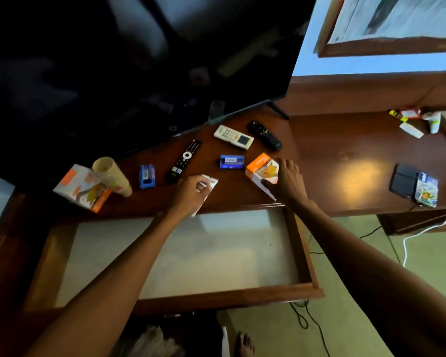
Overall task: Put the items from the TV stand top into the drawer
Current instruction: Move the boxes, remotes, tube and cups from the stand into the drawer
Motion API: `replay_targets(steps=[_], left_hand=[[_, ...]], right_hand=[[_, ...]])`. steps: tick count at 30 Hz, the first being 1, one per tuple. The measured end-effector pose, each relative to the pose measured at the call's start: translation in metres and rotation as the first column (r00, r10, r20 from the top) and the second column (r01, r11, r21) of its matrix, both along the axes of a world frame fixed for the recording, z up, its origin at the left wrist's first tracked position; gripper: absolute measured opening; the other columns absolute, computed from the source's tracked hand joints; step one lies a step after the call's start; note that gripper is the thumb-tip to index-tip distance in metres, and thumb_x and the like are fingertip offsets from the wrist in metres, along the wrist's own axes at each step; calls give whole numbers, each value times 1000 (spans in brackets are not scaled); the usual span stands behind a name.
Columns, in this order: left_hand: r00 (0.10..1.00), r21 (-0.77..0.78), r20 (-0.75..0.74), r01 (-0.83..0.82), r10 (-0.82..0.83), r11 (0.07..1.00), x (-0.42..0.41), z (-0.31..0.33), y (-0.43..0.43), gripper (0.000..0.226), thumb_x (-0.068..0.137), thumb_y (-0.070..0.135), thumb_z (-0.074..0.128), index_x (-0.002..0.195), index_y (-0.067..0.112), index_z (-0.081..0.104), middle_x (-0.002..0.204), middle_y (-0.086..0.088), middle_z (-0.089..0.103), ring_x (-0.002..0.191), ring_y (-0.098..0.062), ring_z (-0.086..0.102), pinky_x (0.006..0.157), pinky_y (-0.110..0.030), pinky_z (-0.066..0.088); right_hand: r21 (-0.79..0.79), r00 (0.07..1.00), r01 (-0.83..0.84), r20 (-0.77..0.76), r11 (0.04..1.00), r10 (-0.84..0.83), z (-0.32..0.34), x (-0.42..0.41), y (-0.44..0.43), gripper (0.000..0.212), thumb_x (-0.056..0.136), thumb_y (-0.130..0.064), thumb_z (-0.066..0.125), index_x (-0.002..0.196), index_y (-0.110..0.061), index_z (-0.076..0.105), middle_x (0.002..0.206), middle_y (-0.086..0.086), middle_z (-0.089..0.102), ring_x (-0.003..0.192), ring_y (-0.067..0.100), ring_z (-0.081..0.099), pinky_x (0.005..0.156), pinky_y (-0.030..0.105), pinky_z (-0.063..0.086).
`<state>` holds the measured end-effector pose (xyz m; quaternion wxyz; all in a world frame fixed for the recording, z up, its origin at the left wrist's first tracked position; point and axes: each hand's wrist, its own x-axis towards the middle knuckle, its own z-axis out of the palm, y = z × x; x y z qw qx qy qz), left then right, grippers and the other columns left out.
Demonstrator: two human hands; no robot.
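The wooden drawer (304, 253) stands pulled out below the TV stand top (242, 191), its pale bottom bare. My left hand (191, 191) is closed around a small white packet (211, 182) at the stand's front edge. My right hand (289, 180) grips an orange and white box (260, 168) lying on the stand. Further back lie a black remote (183, 161), a white remote (233, 137), a second black remote (264, 135), a blue box (231, 161) and a small blue holder (146, 176). At the left are a larger orange and white box (80, 189) and a cardboard tube (111, 176).
A large dark TV (139, 60) stands tilted across the back of the stand. On the wooden desk (358, 150) to the right lie a dark pad (403, 180), a colourful packet (426, 189) and small toiletries (420, 119). Cables (304, 315) trail on the floor; a bare foot (245, 345) shows below.
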<state>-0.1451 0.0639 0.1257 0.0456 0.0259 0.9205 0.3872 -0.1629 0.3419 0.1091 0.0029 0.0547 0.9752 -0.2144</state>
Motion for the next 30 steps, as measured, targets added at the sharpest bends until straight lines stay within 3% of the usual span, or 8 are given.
replay_targets(steps=[4, 7, 12, 16, 21, 23, 25, 30], left_hand=[[998, 47, 14, 63, -64, 997, -47, -8, 8, 10, 88, 18, 66, 93, 11, 69, 90, -2, 72, 83, -14, 66, 67, -21, 45], [997, 57, 47, 61, -64, 997, -72, -16, 9, 10, 88, 18, 66, 95, 12, 69, 92, -1, 72, 84, -13, 66, 67, -19, 45], [992, 47, 100, 78, -83, 996, -102, -31, 10, 20, 89, 22, 66, 107, 14, 66, 100, -3, 69, 90, -14, 64, 68, -16, 44], [987, -20, 98, 130, -127, 991, -126, -40, 27, 42, 85, 29, 70, 123, 17, 57, 121, -6, 59, 114, -21, 56, 88, -30, 48], [959, -93, 163, 247, -230, 964, -146, -52, 62, 76, 82, 32, 74, 146, 11, 39, 148, -13, 36, 137, -29, 35, 111, -34, 26], [950, -171, 168, 292, -264, 941, -149, -63, 68, 77, 80, 32, 76, 145, 11, 40, 144, -15, 40, 135, -34, 35, 112, -36, 21], [954, -207, 140, 290, -265, 934, -148, -71, 69, 72, 76, 29, 79, 138, 9, 48, 132, -16, 48, 126, -36, 42, 107, -37, 27], [991, -105, 56, 124, -118, 987, -132, -70, 72, 59, 74, 20, 81, 125, 4, 57, 120, -19, 52, 111, -35, 53, 96, -34, 38]], right_hand=[[100, 971, 71, 221, 992, -92, -7, -29, -2, 104, 67, -57, 78, 144, -9, 29, 147, 17, 36, 134, 37, 36, 105, 51, 35], [102, 946, 112, 294, 988, -138, -20, -35, 0, 109, 63, -60, 80, 144, -10, 27, 147, 15, 37, 135, 36, 36, 105, 52, 35], [-8, 950, 149, 280, 989, -141, -25, -38, 5, 99, 63, -57, 81, 141, -16, 35, 137, 15, 47, 125, 36, 46, 96, 49, 48], [-84, 957, 203, 226, 976, -180, -9, -42, 14, 100, 57, -56, 85, 140, -25, 38, 130, 14, 45, 118, 38, 50, 94, 49, 49], [-112, 960, 216, 204, 970, -190, 10, -41, 29, 103, 54, -60, 86, 141, -30, 40, 127, 12, 42, 107, 37, 58, 92, 46, 52], [-112, 963, 205, 203, 972, -180, 13, -35, 35, 103, 54, -60, 85, 141, -31, 40, 126, 11, 42, 105, 37, 58, 91, 46, 53], [-109, 965, 186, 206, 976, -161, 15, -28, 41, 103, 53, -61, 85, 141, -33, 39, 126, 10, 42, 105, 35, 58, 91, 45, 53], [-190, 979, 74, 201, 979, -35, 23, 1, 62, 104, 53, -54, 88, 141, -31, 38, 127, 4, 41, 108, 24, 52, 92, 45, 54]])
